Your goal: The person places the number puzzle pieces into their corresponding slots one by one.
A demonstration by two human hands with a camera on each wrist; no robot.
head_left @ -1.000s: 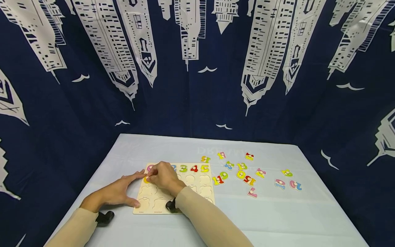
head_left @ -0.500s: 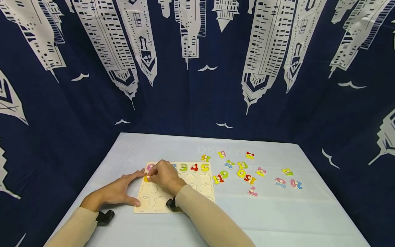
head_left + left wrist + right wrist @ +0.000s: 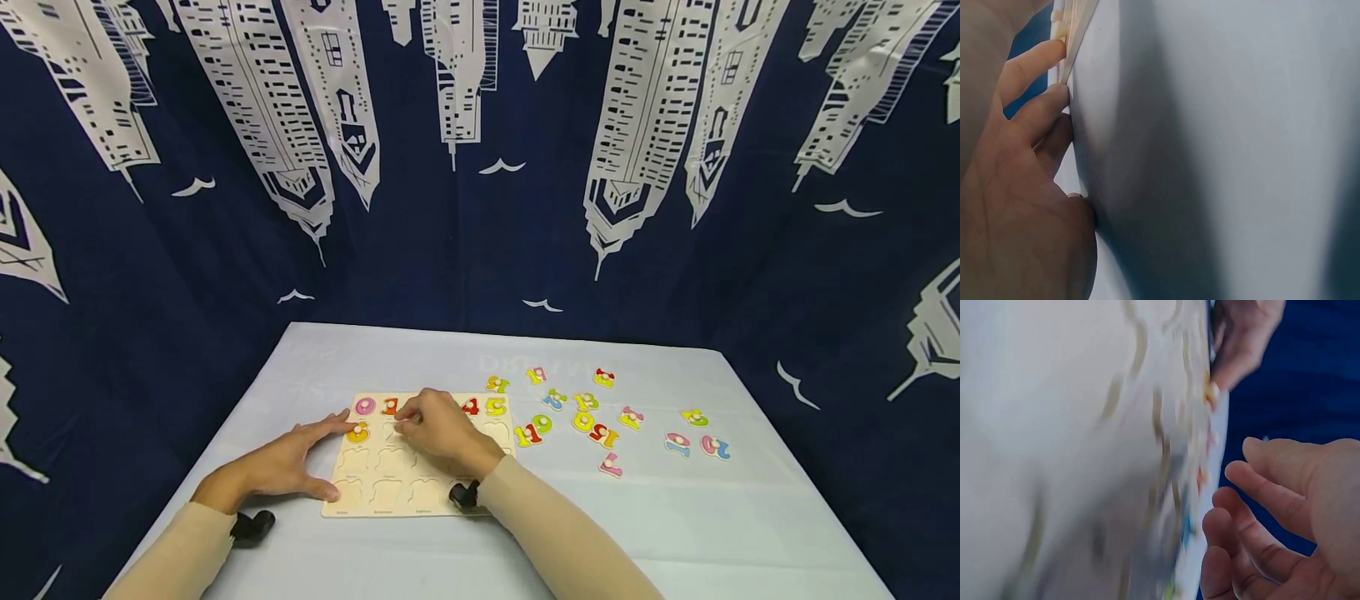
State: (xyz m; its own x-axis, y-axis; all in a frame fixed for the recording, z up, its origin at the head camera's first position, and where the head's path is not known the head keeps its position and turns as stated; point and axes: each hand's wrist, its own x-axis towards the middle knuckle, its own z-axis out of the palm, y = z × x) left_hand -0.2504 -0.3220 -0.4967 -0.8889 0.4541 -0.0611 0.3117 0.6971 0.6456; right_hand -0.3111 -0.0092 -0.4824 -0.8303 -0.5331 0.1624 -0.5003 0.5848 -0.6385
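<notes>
A wooden number puzzle board lies on the table. My left hand touches its left edge, fingers spread; the left wrist view shows fingertips against the board's rim. An orange number six sits in the second row's left slot. Above it are a pink zero and an orange one. A red four and a yellow five are farther right. My right hand hovers over the board, hiding slots behind it. Its fingers hang loosely bent and hold nothing in the right wrist view.
Several loose number pieces lie right of the board, among them a pink seven, a red-and-yellow fifteen and a pink-and-blue piece. A dark blue curtain with white buildings hangs behind the white table.
My right hand has let go of the orange six and moved right across the board, uncovering the six and the orange one. My left hand has stayed at the board's left edge.
</notes>
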